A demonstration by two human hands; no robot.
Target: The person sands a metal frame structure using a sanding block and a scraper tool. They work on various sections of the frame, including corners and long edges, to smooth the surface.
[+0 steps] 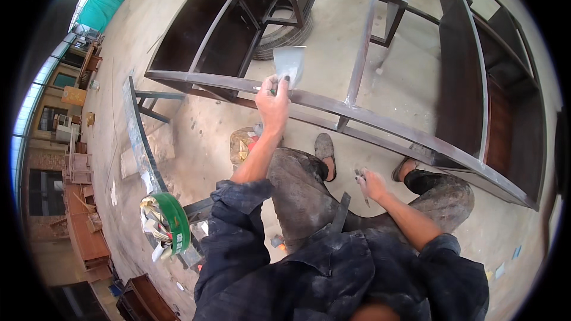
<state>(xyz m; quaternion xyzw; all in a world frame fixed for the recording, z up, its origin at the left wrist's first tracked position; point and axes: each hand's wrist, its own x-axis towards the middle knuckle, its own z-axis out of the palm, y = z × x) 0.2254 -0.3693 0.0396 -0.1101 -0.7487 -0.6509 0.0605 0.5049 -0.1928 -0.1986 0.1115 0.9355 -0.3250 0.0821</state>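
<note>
Left hand (pixel 273 104), upper centre of frame, pinching thin grey-white flat sheet (pixel 289 64) by lower edge, near dark brown wooden shelf frame (pixel 461 89), contact unclear; right hand (pixel 373 185), right of centre, curled round slim pointed tool (pixel 367 203); round green tub (pixel 178 221) on narrow blue-grey bench (pixel 143 148), lower left

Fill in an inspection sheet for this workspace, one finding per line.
Surface: stained concrete floor
Job's things: dark furniture frame with pale marks along its edges; flat grey sheet; slim tool, type unclear
Clutter: green tub of scraps on a worn trestle; tyre by the frame
Hands: left hand grips the grey sheet; right hand grips the slim tool
Cables: nothing seen
Surroundings: brown furniture at far left; teal sheeting beyond
</note>
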